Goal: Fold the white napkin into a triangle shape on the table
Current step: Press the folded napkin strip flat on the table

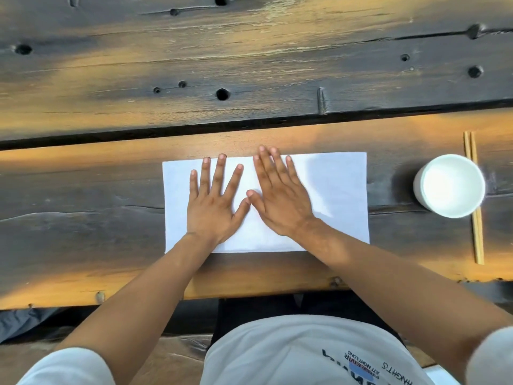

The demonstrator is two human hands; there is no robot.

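The white napkin (338, 190) lies flat as a wide rectangle on the near plank of the wooden table (83, 218). My left hand (213, 201) presses on its left half, palm down with fingers spread and straight. My right hand (277, 195) lies flat beside it on the napkin's middle, fingers straight and pointing away, thumb touching the left thumb. The napkin's right part is uncovered.
A white cup (449, 186) stands to the right of the napkin, on top of a pair of wooden chopsticks (476, 232). A dark gap (166, 130) runs between the planks just beyond the napkin. The table's near edge is close to my body.
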